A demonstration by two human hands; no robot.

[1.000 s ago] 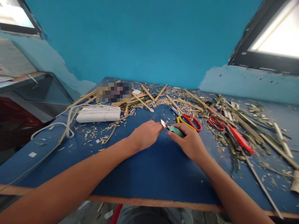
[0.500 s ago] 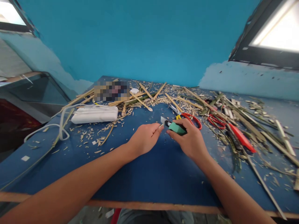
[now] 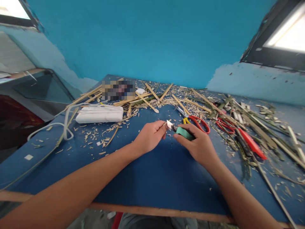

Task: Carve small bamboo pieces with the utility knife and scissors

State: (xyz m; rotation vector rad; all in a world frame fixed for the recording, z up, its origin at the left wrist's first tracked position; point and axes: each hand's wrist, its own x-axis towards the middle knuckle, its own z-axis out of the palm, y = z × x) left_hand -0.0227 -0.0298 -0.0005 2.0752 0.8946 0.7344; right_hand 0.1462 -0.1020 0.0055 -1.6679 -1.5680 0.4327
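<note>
My right hand [image 3: 196,140] is wrapped round the green handle of a utility knife [image 3: 184,133], its blade pointing left. Just left of it, my left hand [image 3: 151,135] is closed in a pinch on a small piece of bamboo, mostly hidden by the fingers. The blade lies at the fingertips of my left hand, against or very near the piece. Both hands are above the middle of the blue table [image 3: 152,178].
Scissors with red handles [image 3: 201,123] and yellow-handled pliers [image 3: 186,121] lie behind my right hand. A white power strip [image 3: 99,114] with its cable is at left. Bamboo strips and shavings spread across the back; a red cutter [image 3: 252,144] lies at right.
The blade has come over to my left fingertips, and its angle has changed. The whole view has shifted slightly. Both hands keep their hold.
</note>
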